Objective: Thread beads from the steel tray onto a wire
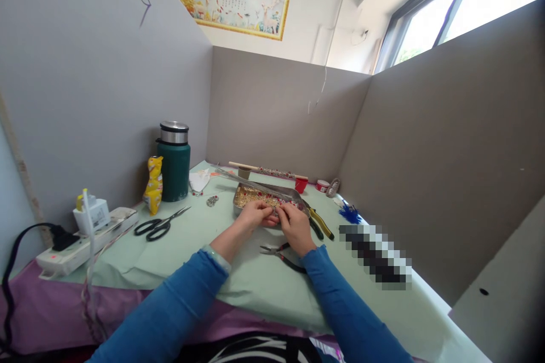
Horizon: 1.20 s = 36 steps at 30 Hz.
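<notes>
Both hands, left (pixel 254 214) and right (pixel 294 226), pinch a tiny beaded piece (pixel 276 214) beside the tray (pixel 238 199); likely light, fragile, best held fingertip-tight.

1. The sleeves (pixel 183 306) are showing plain blue, behind each grip.
2. The surface (pixel 255 283) under the grips is showing pale green over purple.
3. The flask (pixel 173 167), far left of the left grip, is showing dark green with a silver lid.
4. The pliers (pixel 321 222), just right of the right grip, are showing yellow and black handles.
5. The tray (pixel 251 195) ahead of the grips is glinting gold with red specks.
</notes>
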Tool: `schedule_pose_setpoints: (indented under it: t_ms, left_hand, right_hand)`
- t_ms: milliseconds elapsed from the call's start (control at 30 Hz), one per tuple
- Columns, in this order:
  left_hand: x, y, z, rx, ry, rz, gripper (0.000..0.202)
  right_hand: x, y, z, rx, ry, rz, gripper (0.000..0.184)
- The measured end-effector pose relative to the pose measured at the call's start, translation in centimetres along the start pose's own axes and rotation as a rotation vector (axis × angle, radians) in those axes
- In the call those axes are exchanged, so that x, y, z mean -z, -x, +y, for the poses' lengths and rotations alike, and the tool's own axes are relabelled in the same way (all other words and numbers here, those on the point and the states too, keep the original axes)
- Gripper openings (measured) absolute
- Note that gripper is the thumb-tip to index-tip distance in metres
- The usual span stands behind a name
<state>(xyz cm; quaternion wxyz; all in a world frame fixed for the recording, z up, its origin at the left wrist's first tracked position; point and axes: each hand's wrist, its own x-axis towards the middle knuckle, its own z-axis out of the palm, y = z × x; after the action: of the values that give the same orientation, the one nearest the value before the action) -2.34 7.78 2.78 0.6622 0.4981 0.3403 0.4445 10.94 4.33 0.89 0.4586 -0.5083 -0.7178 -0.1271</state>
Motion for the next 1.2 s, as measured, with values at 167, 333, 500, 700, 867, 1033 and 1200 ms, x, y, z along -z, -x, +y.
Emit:
schedule_pose_setpoints:
  t_ms: [167,333,500,700,867,1033,1200]
  left_hand:
    - [0.2,-0.3,-0.4,-0.01,0.047,-0.007,0.009]
    - [0.3,0.0,-0.1,0.012,0.007,-0.037,0.009]
    - [0.2,0.2,0.0,-0.019,-0.034,-0.03,0.01]
    - [0.2,0.0,-0.1,0.012,-0.001,-0.013,0.011]
    - [0.3,-0.1,-0.1,0.027,0.019,0.008,0.012]
    - [0.6,-0.3,0.0,-0.033,0.038,0.092,0.015]
    - [0.7,-0.2,0.0,-0.075,0.112,0.086,0.011]
  right_hand:
    - [0.0,0.0,-0.3,-0.121,-0.042,-0.025,0.031]
    - [-0.1,0.1,-0.1,-0.129,-0.004,-0.055,0.028]
    - [0.0,0.2,-0.1,-0.055,0.078,-0.052,0.027]
    - [0.0,0.2,-0.2,-0.095,0.037,-0.044,0.025]
    - [0.1,0.1,0.0,-0.127,0.065,-0.031,0.026]
    - [0.9,0.2,0.1,-0.087,0.12,-0.035,0.025]
    - [1.4,0.3,0.0,-0.075,0.082,-0.061,0.024]
